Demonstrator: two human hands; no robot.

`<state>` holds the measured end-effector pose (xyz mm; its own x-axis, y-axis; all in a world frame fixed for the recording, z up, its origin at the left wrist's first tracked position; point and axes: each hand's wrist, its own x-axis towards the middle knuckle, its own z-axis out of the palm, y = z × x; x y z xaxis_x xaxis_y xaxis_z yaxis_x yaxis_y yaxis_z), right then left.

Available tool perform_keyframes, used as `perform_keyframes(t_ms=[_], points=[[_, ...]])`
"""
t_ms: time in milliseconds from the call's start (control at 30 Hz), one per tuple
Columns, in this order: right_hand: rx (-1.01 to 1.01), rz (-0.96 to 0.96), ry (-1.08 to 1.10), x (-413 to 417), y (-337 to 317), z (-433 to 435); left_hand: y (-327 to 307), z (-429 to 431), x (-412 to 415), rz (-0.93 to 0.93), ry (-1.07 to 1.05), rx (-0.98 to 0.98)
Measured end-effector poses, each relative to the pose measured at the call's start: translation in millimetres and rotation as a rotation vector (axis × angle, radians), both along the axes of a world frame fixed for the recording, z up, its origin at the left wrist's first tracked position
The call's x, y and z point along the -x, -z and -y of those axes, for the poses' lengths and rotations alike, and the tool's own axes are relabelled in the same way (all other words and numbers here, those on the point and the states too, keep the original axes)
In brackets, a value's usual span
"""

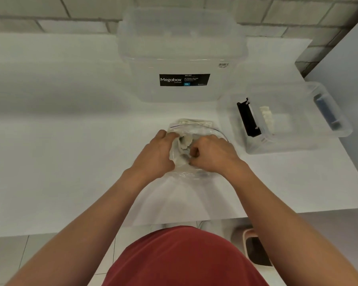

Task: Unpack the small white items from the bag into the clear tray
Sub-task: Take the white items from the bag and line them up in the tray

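Note:
A clear zip bag [194, 129] lies on the white counter in front of me, with small white items [185, 141] bunched inside it. My left hand [155, 153] grips the bag's left side at its mouth. My right hand [213, 153] is closed on the bag's right side, fingers curled at the opening. To the right stands a clear tray [298, 141] with a black handle clip; a row of small white items [267, 118] lies inside it.
A large clear Megabox storage box [182, 58] stands behind the bag against the tiled wall. A sheet of clear plastic [184, 203] lies under my wrists at the counter's front edge. A stool [254, 246] shows on the floor below right.

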<state>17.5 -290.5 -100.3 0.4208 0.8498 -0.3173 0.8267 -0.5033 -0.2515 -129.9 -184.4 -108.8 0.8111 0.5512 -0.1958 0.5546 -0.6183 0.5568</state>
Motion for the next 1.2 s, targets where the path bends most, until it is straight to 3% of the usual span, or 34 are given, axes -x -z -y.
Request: perform_keyframes(t_ms=[167,400,500,600,700,800,967,1100,1200], points=[[-0.151,-0.016,0.045,-5.8,-12.2,4.7,-4.0,-4.8,1.6,0.078,0.035,-0.043],[-0.345,-0.14,-0.104,-19.9,-54.9,12.1,-40.6,-6.9,0.8,0.484,-0.069,-0.038],[-0.373,-0.076,-0.193,-23.7,-73.3,13.0,-54.6,-4.5,-4.9,0.428,-0.062,0.078],[-0.405,-0.051,-0.213,-25.0,-87.2,14.2,-57.1,0.8,-10.5,0.337,-0.051,0.325],[-0.484,-0.119,-0.114,-27.1,-88.7,18.5,-57.4,7.7,-15.3,0.432,-0.114,0.561],[-0.588,-0.253,0.058,-29.3,-76.8,24.2,-60.5,13.3,-18.8,0.517,-0.209,0.667],[-0.603,-0.381,0.134,-32.4,-56.8,31.1,-64.2,13.1,-26.0,0.519,-0.21,0.544],[-0.762,-0.556,0.247,-30.5,-55.9,35.2,-69.3,17.5,-30.5,0.525,-0.202,0.584],[-0.737,-0.592,0.26,-33.8,-56.8,43.6,-69.5,17.6,-35.8,0.518,-0.211,0.509]])
